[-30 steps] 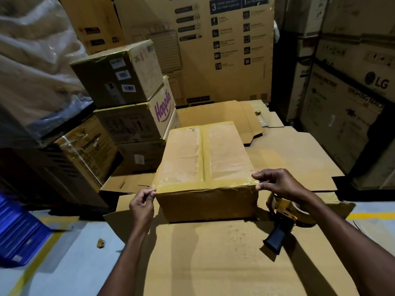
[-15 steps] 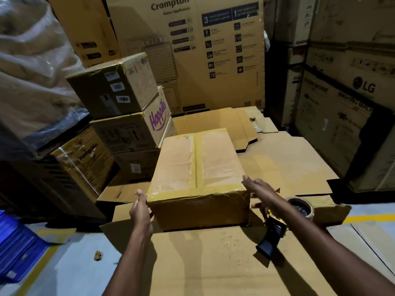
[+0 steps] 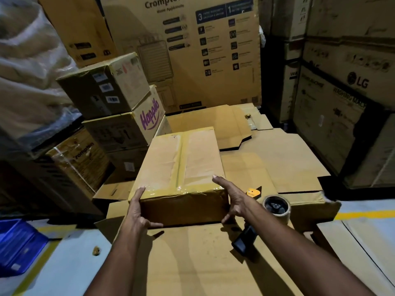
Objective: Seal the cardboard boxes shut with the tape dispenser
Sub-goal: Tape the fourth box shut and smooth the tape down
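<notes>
The cardboard box point(image 3: 181, 163) lay flat, flaps closed, centre seam and near edge taped. The tape dispenser point(image 3: 276, 207) lay at its 4 o'clock, black handle toward 6.

One head-worn view looks forward and down, close over the taped box point(image 3: 181, 165) on flattened cardboard.
</notes>
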Demonstrator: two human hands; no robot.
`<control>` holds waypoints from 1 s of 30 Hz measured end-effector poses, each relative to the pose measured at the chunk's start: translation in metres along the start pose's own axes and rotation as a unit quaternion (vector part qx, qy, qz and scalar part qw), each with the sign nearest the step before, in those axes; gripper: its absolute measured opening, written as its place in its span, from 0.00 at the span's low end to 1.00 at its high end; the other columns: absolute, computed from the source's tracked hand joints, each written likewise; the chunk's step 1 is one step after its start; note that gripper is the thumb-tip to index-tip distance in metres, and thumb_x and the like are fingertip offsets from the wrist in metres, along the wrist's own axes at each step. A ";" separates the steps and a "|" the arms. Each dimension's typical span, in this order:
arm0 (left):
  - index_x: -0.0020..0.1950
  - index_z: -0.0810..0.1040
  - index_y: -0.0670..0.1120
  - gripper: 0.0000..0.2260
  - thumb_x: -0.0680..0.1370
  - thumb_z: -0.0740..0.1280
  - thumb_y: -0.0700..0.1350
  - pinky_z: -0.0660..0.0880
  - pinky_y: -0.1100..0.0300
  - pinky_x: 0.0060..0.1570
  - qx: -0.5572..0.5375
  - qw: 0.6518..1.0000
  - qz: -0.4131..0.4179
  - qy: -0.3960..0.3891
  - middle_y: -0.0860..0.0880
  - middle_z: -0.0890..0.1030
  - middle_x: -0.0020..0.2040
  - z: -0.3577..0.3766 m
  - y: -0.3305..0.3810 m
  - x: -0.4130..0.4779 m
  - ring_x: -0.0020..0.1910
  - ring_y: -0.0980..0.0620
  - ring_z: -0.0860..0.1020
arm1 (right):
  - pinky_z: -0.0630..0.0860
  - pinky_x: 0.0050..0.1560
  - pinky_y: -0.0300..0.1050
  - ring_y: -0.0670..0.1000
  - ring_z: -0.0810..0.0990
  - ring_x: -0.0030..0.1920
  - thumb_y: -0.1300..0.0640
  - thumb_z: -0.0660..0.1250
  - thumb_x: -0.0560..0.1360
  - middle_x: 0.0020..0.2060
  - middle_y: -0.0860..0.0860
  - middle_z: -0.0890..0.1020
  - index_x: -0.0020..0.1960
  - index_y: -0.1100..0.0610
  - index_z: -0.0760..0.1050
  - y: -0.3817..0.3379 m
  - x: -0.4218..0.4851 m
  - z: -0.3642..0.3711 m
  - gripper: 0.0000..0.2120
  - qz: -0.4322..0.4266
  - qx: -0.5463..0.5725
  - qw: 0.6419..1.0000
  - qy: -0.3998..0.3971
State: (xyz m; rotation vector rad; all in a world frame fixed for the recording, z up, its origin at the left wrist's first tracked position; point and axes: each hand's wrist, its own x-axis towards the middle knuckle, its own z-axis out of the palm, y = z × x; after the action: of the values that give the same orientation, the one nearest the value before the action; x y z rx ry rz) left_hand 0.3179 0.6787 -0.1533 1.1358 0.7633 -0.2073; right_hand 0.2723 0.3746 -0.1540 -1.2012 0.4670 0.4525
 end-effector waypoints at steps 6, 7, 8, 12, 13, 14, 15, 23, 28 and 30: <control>0.75 0.68 0.55 0.51 0.55 0.83 0.65 0.54 0.09 0.48 -0.029 1.000 -0.004 0.002 0.40 0.68 0.74 0.009 -0.009 -0.004 0.74 0.25 0.61 | 0.52 0.67 0.87 0.66 0.72 0.63 0.38 0.74 0.71 0.60 0.54 0.74 0.59 0.44 0.76 0.007 0.007 -0.009 0.21 0.032 0.045 0.998 -0.020; 0.75 0.68 0.55 0.52 0.55 0.83 0.65 0.52 0.08 0.47 -0.031 1.000 0.000 0.001 0.40 0.68 0.74 0.010 -0.011 -0.004 0.74 0.25 0.61 | 0.52 0.68 0.86 0.64 0.72 0.60 0.38 0.74 0.71 0.56 0.54 0.74 0.55 0.43 0.76 0.009 0.010 -0.010 0.18 0.027 0.050 0.998 -0.018; 0.76 0.68 0.55 0.52 0.55 0.82 0.65 0.51 0.08 0.46 -0.034 0.999 0.005 0.002 0.40 0.68 0.75 0.011 -0.013 -0.001 0.75 0.25 0.60 | 0.52 0.68 0.85 0.64 0.71 0.62 0.36 0.75 0.69 0.55 0.53 0.74 0.54 0.42 0.76 0.011 0.013 -0.009 0.19 0.020 0.049 0.999 -0.014; 0.78 0.65 0.54 0.51 0.60 0.79 0.66 0.46 0.10 0.53 -0.038 0.999 0.027 0.016 0.40 0.65 0.78 0.012 -0.018 -0.003 0.76 0.25 0.56 | 0.59 0.67 0.82 0.58 0.71 0.59 0.31 0.75 0.60 0.54 0.47 0.74 0.67 0.41 0.74 0.021 0.024 -0.006 0.37 -0.008 0.045 0.999 0.018; 0.78 0.65 0.53 0.48 0.62 0.78 0.67 0.45 0.11 0.57 -0.039 0.998 0.033 0.024 0.40 0.65 0.78 0.012 -0.019 -0.002 0.77 0.25 0.57 | 0.62 0.65 0.81 0.56 0.72 0.57 0.31 0.74 0.60 0.55 0.46 0.74 0.68 0.40 0.73 0.022 0.026 -0.005 0.39 -0.024 0.038 0.999 0.015; 0.78 0.65 0.53 0.45 0.65 0.76 0.67 0.46 0.12 0.59 -0.041 0.998 0.038 0.034 0.41 0.65 0.77 0.013 -0.021 0.000 0.77 0.26 0.57 | 0.64 0.65 0.79 0.54 0.73 0.55 0.30 0.73 0.61 0.55 0.45 0.74 0.68 0.39 0.73 0.023 0.028 -0.006 0.37 -0.035 0.034 0.999 0.014; 0.77 0.65 0.54 0.43 0.66 0.75 0.67 0.47 0.12 0.60 -0.043 0.997 0.046 0.042 0.41 0.66 0.77 0.013 -0.022 0.004 0.77 0.26 0.58 | 0.66 0.64 0.78 0.54 0.73 0.55 0.30 0.72 0.63 0.56 0.45 0.74 0.67 0.38 0.73 0.024 0.029 -0.005 0.35 -0.039 0.034 0.999 0.017; 0.73 0.66 0.52 0.49 0.56 0.76 0.67 0.66 0.17 0.55 -0.099 0.991 0.076 0.051 0.41 0.74 0.66 0.023 -0.010 0.014 0.64 0.33 0.73 | 0.75 0.46 0.55 0.58 0.77 0.53 0.35 0.70 0.70 0.55 0.55 0.78 0.62 0.49 0.75 0.011 0.023 0.003 0.26 -0.058 0.079 0.995 0.029; 0.70 0.74 0.49 0.39 0.63 0.76 0.63 0.78 0.32 0.42 -0.161 0.976 0.144 -0.005 0.43 0.82 0.61 0.059 0.020 0.001 0.59 0.37 0.80 | 0.80 0.40 0.50 0.59 0.79 0.55 0.34 0.72 0.59 0.58 0.58 0.81 0.60 0.50 0.78 -0.029 0.024 -0.008 0.34 -0.139 0.093 0.986 -0.003; 0.69 0.74 0.49 0.37 0.63 0.77 0.61 0.79 0.35 0.39 -0.177 0.968 0.176 -0.013 0.43 0.83 0.61 0.086 0.028 -0.007 0.59 0.38 0.80 | 0.83 0.48 0.58 0.59 0.79 0.57 0.34 0.73 0.61 0.59 0.57 0.82 0.57 0.49 0.80 -0.056 0.027 -0.021 0.30 -0.172 0.101 0.980 0.025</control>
State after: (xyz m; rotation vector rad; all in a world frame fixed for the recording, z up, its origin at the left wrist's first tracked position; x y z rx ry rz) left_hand 0.3648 0.6143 -0.1106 0.9049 0.5376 0.2066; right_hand 0.3241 0.3398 -0.1323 -1.0715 0.3304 0.0750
